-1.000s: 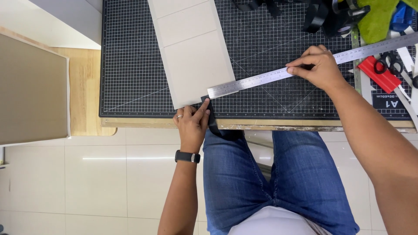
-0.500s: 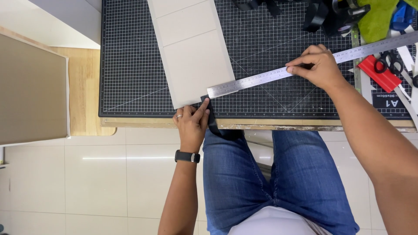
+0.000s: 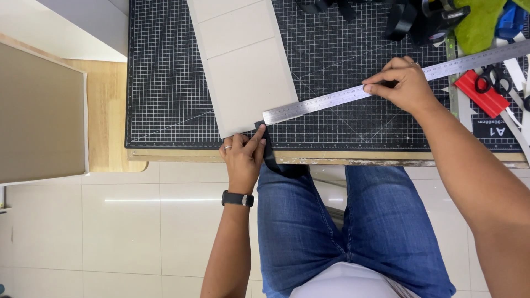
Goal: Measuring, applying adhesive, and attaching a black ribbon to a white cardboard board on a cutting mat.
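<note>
left hand (image 3: 243, 156): low centre of the frame, at the near edge of the bench; forefinger stretched out and pressing a black strip (image 3: 269, 149) against the lower right corner of the grey board, other fingers curled; a ring on one finger and a dark wristwatch (image 3: 238, 198) on the wrist
right hand (image 3: 406, 83): upper right, lying flat on the steel ruler (image 3: 386, 83), fingers spread lightly and pressing it down, not wrapped round it
steel ruler: slants from the board's lower right corner up to the right edge of the frame; its lower end touches the board just beside the left forefinger
grey board (image 3: 243, 60): long pale panel with scored lines across it, lying on the cutting mat, running from top centre down to the mat's near edge
black strip: starts at the board's corner and hangs over the bench edge toward the lap
cutting mat (image 3: 165, 83): dark, gridded, covering most of the bench (image 3: 110, 121)
upper right corner: red-handled cutter (image 3: 481, 94), scissors (image 3: 499, 77), green cloth (image 3: 486, 27), black tape rolls (image 3: 419, 22)
left of frame: large tan sheet (image 3: 38, 110)
</note>
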